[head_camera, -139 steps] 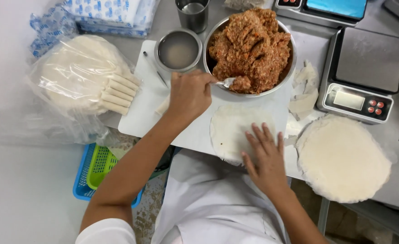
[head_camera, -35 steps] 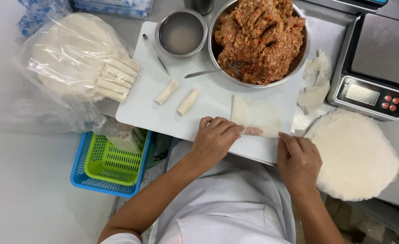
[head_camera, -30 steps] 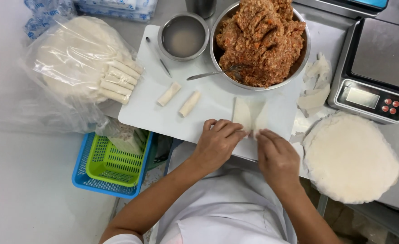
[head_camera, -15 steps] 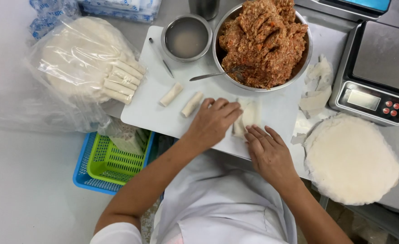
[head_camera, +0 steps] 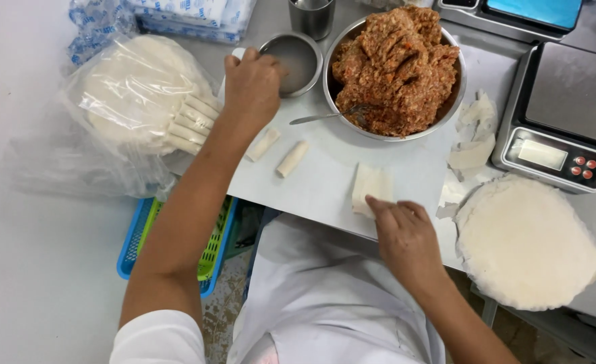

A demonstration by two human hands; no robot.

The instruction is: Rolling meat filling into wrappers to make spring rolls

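Note:
My right hand [head_camera: 406,236] rests with its fingertips on a partly rolled white wrapper [head_camera: 371,189] at the near edge of the white cutting board [head_camera: 325,182]. My left hand [head_camera: 252,81] has reached up to the small metal bowl of cloudy liquid [head_camera: 294,61], fingers curled at its rim; whether they hold anything is hidden. Two finished rolls [head_camera: 277,152] lie on the board below that hand. A large metal bowl of reddish minced filling [head_camera: 395,67] stands behind, with a spoon [head_camera: 325,118] resting in it.
A stack of round wrappers [head_camera: 524,243] lies at the right, torn wrapper scraps [head_camera: 473,145] beside it. A digital scale [head_camera: 561,121] stands at far right. Bagged wrappers with several finished rolls [head_camera: 143,101] lie left. A blue and green basket [head_camera: 176,249] sits below the table edge.
My left hand left the wrapper and moved up-left to the small metal bowl. My right hand stayed on the roll, which is now folded narrower.

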